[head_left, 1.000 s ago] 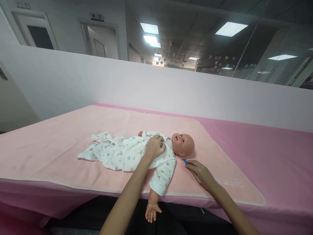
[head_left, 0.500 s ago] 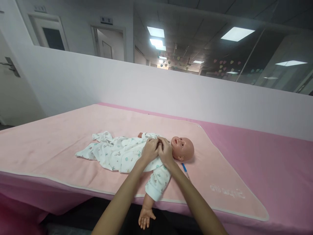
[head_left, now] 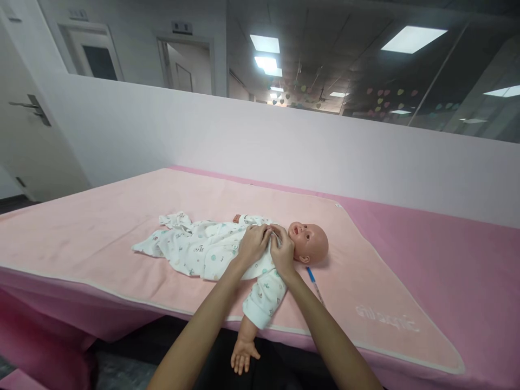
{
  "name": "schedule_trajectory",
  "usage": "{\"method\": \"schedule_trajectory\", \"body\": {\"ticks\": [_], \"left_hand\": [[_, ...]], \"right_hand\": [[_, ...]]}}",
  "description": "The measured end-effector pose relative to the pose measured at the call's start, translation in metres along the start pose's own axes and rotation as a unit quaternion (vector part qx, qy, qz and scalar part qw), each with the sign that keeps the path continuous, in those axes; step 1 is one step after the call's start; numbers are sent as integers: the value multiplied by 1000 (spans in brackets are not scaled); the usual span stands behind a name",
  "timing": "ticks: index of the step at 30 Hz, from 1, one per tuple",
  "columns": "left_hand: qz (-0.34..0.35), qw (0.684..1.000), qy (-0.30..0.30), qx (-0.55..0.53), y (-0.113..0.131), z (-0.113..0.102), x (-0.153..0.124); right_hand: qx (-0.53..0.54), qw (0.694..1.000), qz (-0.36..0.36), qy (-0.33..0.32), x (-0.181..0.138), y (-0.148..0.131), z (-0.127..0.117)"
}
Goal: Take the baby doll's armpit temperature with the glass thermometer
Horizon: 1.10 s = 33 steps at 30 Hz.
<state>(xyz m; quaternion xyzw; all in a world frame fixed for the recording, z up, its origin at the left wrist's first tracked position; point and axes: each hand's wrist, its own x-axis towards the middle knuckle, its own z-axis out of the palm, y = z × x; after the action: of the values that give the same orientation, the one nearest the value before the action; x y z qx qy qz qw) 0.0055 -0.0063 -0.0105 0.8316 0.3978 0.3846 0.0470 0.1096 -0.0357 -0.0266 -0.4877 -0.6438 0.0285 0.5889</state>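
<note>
Right hand (head_left: 283, 250): now lying on the doll's chest just below the chin, fingers curled and pinching the white cloth at the collar; a second ago it was away from the doll, resting on the mat beside the pen.
Left hand (head_left: 252, 245): staying where it was on the chest, fingers bent and gripping the same fold of the suit, knuckles touching the right hand.
Doll (head_left: 307, 242): lying on its back across the pink mat, head toward the right, its near bare arm hanging over the front edge of the bench.
Suit (head_left: 203, 249): white printed baby suit covering the doll, the legs trailing loose and crumpled to the left.
Pen (head_left: 313, 280): let go and now lying free on the mat just beside the doll's head, touching neither hand.
Mat (head_left: 122, 216): pale pink cloth spread over the darker pink bench (head_left: 447, 254).
What this is meaning: with the pen set aside, both hands are working together at the neck opening; I judge they are fastening or straightening the collar, though the fastener itself is hidden under the fingers.
</note>
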Motion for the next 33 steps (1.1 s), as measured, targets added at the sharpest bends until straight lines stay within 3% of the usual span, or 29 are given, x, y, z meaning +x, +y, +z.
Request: {"method": "schedule_trajectory", "body": {"ticks": [8, 13, 15, 22, 26, 33], "left_hand": [[61, 989, 67, 113, 8, -3, -8], [-8, 975, 186, 122, -1, -17, -11], [-20, 970, 204, 129, -6, -22, -13], [25, 991, 97, 88, -13, -31, -28], [10, 995, 79, 67, -13, -35, -41], [21, 996, 65, 54, -11, -35, -45]], "right_hand": [[1, 999, 22, 24, -4, -1, 3], [28, 998, 28, 49, -6, 1, 5], [35, 997, 29, 55, -6, -1, 4], [32, 997, 14, 71, -9, -4, 3], [-4, 997, -30, 71, -9, -4, 3], [-100, 981, -163, -40, -10, -19, -1]]}}
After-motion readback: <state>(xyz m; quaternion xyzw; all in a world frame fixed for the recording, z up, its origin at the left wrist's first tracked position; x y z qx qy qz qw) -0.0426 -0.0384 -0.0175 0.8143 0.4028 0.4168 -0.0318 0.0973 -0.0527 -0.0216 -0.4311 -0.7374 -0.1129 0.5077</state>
